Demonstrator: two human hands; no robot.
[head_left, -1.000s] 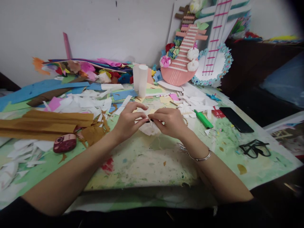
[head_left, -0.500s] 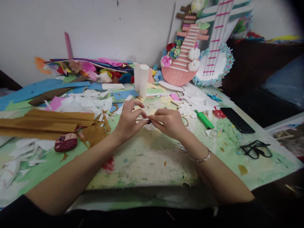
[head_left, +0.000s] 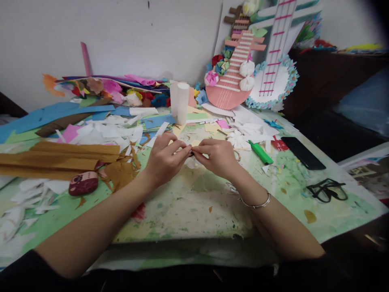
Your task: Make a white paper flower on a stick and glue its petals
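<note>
My left hand [head_left: 165,159] and my right hand [head_left: 215,157] meet fingertip to fingertip over the middle of the paint-stained table [head_left: 194,211]. Both pinch a small piece of white paper [head_left: 192,161], most of it hidden by the fingers. A silver bangle [head_left: 254,201] circles my right wrist. Scraps of white and coloured paper [head_left: 112,132] lie just beyond the hands.
A white paper tube [head_left: 181,102] stands behind the hands. Brown folded paper [head_left: 60,160] and a small dark red object [head_left: 83,183] lie left. A green marker [head_left: 260,152], black phone [head_left: 301,153] and black glasses [head_left: 327,190] lie right. Paper guitars [head_left: 240,69] lean on the wall.
The fingertips of both hands have drawn closer together around the white paper. The hands stay at the same spot on the table.
</note>
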